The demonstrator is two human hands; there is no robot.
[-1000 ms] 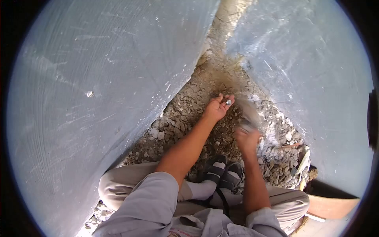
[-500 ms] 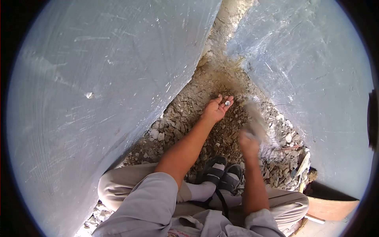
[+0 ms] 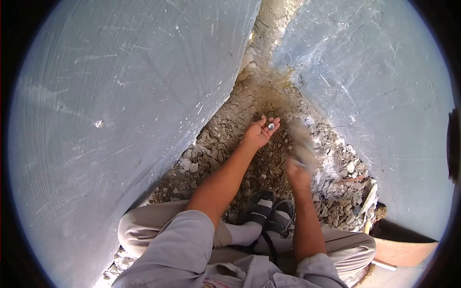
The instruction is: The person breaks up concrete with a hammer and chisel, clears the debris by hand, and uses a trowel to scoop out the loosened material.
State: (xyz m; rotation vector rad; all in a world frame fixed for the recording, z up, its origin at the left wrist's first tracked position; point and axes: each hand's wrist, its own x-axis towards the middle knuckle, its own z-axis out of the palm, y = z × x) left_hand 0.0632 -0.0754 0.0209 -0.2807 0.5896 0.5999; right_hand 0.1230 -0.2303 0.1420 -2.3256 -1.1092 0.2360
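My left hand [image 3: 259,132], palm turned up, has its fingers around a metal chisel [image 3: 271,126]. Only the chisel's bright round end shows, pointing up toward me; the rest is hidden below the hand. To the right, my right hand [image 3: 299,174] is closed round a hammer [image 3: 302,141] smeared by motion. The hammer's head is a pale blur close to the right of the chisel's end. Beneath both hands lies broken, crumbly rubble [image 3: 269,165], and brownish rough material [image 3: 266,96] fills the corner just beyond.
Grey scratched walls rise at left [image 3: 125,96] and right [image 3: 374,86], meeting in a narrow rough gap [image 3: 273,29]. My sandalled feet [image 3: 269,211] are close below the hands. At lower right stands an orange-brown curved container [image 3: 403,252], beside sticks and debris.
Both hands have shifted slightly left in view, along with the walls. The hammer stays blurred and sits a little nearer the chisel's side; both grips are unchanged.
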